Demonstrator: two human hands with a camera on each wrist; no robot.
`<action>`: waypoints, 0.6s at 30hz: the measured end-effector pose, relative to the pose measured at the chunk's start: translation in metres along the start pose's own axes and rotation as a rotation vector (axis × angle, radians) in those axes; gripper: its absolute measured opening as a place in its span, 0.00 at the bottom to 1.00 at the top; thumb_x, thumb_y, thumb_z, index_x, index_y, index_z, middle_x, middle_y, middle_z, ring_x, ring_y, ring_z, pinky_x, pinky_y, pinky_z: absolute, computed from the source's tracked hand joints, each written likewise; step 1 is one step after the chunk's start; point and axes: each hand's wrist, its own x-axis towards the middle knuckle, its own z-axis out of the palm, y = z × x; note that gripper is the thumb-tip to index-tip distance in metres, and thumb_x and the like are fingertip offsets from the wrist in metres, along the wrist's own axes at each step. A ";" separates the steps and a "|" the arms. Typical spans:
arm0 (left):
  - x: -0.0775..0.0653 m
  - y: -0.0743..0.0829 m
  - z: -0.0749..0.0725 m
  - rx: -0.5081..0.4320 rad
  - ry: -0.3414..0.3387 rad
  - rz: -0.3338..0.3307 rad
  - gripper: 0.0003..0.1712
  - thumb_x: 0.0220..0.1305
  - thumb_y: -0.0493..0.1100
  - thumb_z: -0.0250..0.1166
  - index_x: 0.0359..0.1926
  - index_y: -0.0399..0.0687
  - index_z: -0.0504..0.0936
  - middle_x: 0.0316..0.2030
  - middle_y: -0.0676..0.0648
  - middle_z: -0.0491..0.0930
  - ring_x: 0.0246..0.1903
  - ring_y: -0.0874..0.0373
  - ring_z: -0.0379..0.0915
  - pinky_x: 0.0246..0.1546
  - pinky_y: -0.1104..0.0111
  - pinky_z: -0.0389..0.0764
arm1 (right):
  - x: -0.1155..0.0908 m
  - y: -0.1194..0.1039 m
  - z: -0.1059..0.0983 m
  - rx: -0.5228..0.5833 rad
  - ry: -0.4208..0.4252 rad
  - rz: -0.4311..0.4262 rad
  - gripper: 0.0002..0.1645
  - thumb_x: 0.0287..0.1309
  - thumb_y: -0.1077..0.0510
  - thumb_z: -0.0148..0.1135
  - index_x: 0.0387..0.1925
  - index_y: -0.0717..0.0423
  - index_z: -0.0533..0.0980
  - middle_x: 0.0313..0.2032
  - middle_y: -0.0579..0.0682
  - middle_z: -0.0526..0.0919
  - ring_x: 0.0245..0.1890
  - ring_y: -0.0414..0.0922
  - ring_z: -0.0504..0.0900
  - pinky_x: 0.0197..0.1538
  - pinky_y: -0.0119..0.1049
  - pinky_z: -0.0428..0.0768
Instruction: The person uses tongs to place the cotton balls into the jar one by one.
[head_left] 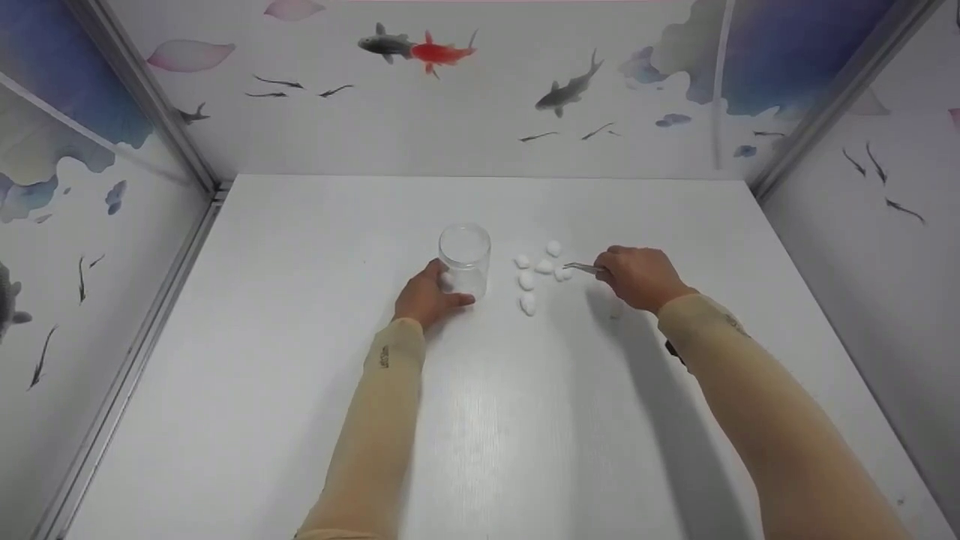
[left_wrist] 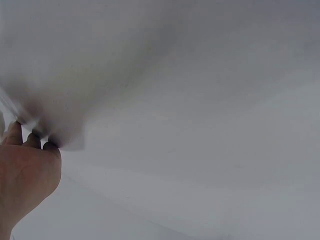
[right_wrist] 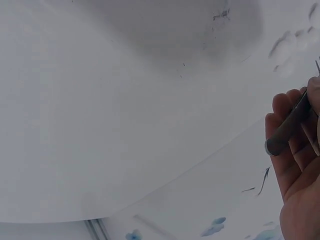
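Observation:
A clear jar (head_left: 466, 251) stands upright on the white table. My left hand (head_left: 426, 296) holds it low down, thumb in front and fingers on the left side. A whitish lump (head_left: 447, 280) shows at the jar's lower left, by the fingers. My right hand (head_left: 637, 276) grips metal tweezers (head_left: 585, 268), which point left. Their tips reach a white cotton ball (head_left: 562, 274); whether they pinch it I cannot tell. Several more cotton balls (head_left: 527, 280) lie between jar and tweezers. In the right wrist view the tweezers' broad end (right_wrist: 286, 132) lies across the curled fingers.
The white table (head_left: 300, 360) carries all of this. A back wall (head_left: 480, 135) printed with fish closes its far edge, and printed panels in metal frames (head_left: 135, 360) flank both sides. A small pale mark (head_left: 616, 309) shows on the table below the right hand.

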 end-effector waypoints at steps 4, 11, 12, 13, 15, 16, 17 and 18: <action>0.000 -0.001 -0.001 -0.014 -0.005 -0.010 0.56 0.49 0.59 0.78 0.75 0.51 0.61 0.67 0.45 0.71 0.67 0.49 0.63 0.69 0.56 0.63 | 0.002 0.002 0.000 -0.015 0.013 -0.015 0.06 0.62 0.61 0.69 0.40 0.57 0.84 0.32 0.49 0.84 0.31 0.49 0.85 0.36 0.47 0.85; 0.000 -0.002 -0.002 -0.016 0.008 -0.026 0.56 0.49 0.59 0.79 0.75 0.51 0.61 0.66 0.45 0.71 0.67 0.49 0.64 0.69 0.56 0.64 | 0.006 0.002 0.003 -0.062 0.053 -0.084 0.06 0.59 0.63 0.70 0.38 0.60 0.84 0.30 0.52 0.83 0.28 0.50 0.84 0.32 0.48 0.85; 0.000 -0.002 -0.002 -0.014 0.010 -0.027 0.56 0.49 0.59 0.79 0.75 0.51 0.62 0.66 0.45 0.72 0.66 0.49 0.64 0.68 0.55 0.64 | 0.007 0.002 0.003 -0.068 0.054 -0.088 0.06 0.59 0.63 0.70 0.38 0.60 0.84 0.30 0.52 0.83 0.28 0.51 0.84 0.32 0.47 0.85; 0.000 -0.001 -0.001 -0.011 0.012 -0.026 0.56 0.49 0.59 0.79 0.74 0.51 0.62 0.65 0.45 0.72 0.66 0.49 0.65 0.68 0.55 0.64 | 0.008 0.002 0.004 -0.074 0.052 -0.091 0.06 0.59 0.63 0.71 0.38 0.61 0.84 0.30 0.52 0.83 0.27 0.51 0.84 0.31 0.47 0.85; -0.001 0.000 -0.001 -0.006 0.013 -0.025 0.56 0.49 0.59 0.79 0.74 0.51 0.62 0.65 0.45 0.73 0.66 0.49 0.65 0.68 0.56 0.65 | 0.008 0.001 0.005 -0.085 0.043 -0.092 0.06 0.59 0.63 0.70 0.37 0.61 0.84 0.30 0.53 0.83 0.27 0.51 0.84 0.31 0.48 0.85; -0.001 0.001 -0.001 -0.003 0.011 -0.021 0.56 0.49 0.60 0.79 0.74 0.50 0.62 0.65 0.45 0.73 0.66 0.49 0.65 0.68 0.56 0.65 | 0.008 0.001 0.005 -0.091 0.037 -0.090 0.06 0.59 0.63 0.70 0.37 0.61 0.84 0.29 0.53 0.83 0.27 0.51 0.84 0.31 0.48 0.85; -0.001 0.002 -0.001 0.000 0.009 -0.018 0.56 0.49 0.59 0.79 0.75 0.50 0.62 0.65 0.45 0.73 0.66 0.49 0.66 0.68 0.56 0.65 | 0.009 0.001 0.005 -0.096 0.030 -0.089 0.05 0.59 0.63 0.70 0.37 0.61 0.84 0.29 0.53 0.83 0.27 0.51 0.84 0.31 0.48 0.84; -0.001 0.002 -0.001 0.003 0.007 -0.014 0.56 0.49 0.59 0.79 0.75 0.50 0.61 0.65 0.45 0.73 0.66 0.49 0.66 0.68 0.56 0.65 | 0.009 0.002 0.005 -0.103 0.023 -0.087 0.05 0.59 0.63 0.70 0.37 0.60 0.84 0.29 0.53 0.83 0.27 0.51 0.84 0.31 0.48 0.84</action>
